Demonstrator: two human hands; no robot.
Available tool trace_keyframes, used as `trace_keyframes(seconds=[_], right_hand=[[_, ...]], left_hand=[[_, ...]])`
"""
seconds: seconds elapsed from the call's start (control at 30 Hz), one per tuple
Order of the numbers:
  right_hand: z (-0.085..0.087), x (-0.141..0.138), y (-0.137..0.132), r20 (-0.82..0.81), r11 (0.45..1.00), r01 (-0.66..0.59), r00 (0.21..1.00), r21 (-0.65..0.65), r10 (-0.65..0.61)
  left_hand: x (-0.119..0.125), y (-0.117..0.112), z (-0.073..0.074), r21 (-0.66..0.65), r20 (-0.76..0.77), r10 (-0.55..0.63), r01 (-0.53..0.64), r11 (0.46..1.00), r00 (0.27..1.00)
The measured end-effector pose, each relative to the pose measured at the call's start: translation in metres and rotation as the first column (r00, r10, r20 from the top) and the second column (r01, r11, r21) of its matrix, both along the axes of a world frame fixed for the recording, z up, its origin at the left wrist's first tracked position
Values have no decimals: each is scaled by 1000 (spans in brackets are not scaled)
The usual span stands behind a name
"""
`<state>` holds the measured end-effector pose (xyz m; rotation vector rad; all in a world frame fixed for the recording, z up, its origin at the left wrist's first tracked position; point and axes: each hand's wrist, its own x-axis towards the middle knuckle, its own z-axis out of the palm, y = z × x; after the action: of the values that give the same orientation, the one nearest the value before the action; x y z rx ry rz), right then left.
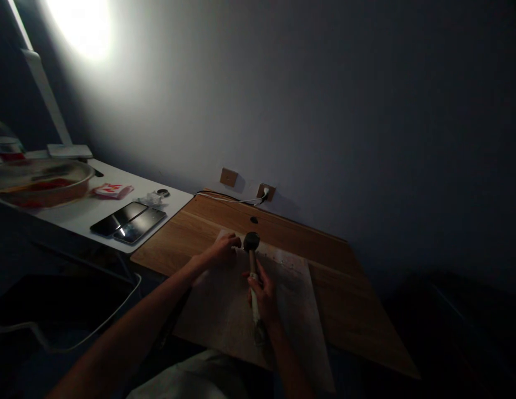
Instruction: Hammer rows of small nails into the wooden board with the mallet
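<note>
My right hand (pixel 264 291) is wrapped around the handle of a hammer (pixel 251 242). Its dark head points away from me, over the far part of a pale board (pixel 299 316). Just left of the hammer head, my left hand (pixel 224 249) rests at the board's far left corner with its fingers pinched together. Whatever is between those fingertips is too small and dark to make out. A row of tiny bits (pixel 278 257) lies along the board's far side, right of the hammer head.
The board lies on a wooden table (pixel 353 299) against the wall. On a white table (pixel 158 188) to the left are two phones (pixel 139 225), a red-and-white packet (pixel 113 190), a large bowl (pixel 45 183) and a lamp (pixel 45 88). A cable runs to a wall socket (pixel 266 192).
</note>
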<state>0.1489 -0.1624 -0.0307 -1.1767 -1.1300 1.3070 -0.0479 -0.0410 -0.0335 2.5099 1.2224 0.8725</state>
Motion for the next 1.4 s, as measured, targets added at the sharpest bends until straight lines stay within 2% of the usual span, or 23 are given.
trace_keyframes(seconds=[0.07,0.17,0.27,0.33,0.4,0.47,0.53,0.6,0.7,0.83,1.0,1.1,1.27,1.4], right_hand=[[1,-1,0,-7,1000,18,1000,-17,-18],[4,-1,-1,-11,998,42,999,-41,-43],[7,-1,-1,-11,998,53,999,-31,-53],[7,-1,-2,-10,998,54,998,-15,-54],[7,0,-1,-1,999,47,999,-16,-47],[5,0,0,1,998,54,999,-18,-54],[2,0,0,-17,997,70,997,-9,-70],[0,0,0,-44,997,74,996,-3,-74],[0,0,0,-53,998,53,997,-15,-54],[3,1,0,-65,999,39,997,-14,-39],[1,2,-1,-83,999,39,996,6,-38],[1,3,-2,-93,999,38,995,4,-37],[7,-1,3,-82,1000,7,997,-5,-8],[10,-13,12,-88,999,-32,995,33,35]], left_hand=[[-11,-12,7,138,-169,-162,186,973,972],[-18,-30,15,254,-374,-310,418,872,874],[-17,-40,16,293,-488,-358,536,792,796],[-15,-42,15,305,-504,-364,555,774,783],[-15,-39,14,293,-457,-367,527,798,810],[-15,-32,14,235,-336,-341,429,872,878],[-13,-23,13,124,-130,-235,251,960,963],[-10,-13,9,-19,68,-79,81,997,995],[-3,-1,1,-138,205,59,-30,990,977],[3,2,-7,-134,268,102,-68,989,958],[2,1,-11,-166,282,176,-133,977,943],[1,4,-13,-186,272,170,-122,975,947],[2,6,-14,-110,239,151,-127,986,959],[2,5,-14,-190,285,144,-91,978,948]])
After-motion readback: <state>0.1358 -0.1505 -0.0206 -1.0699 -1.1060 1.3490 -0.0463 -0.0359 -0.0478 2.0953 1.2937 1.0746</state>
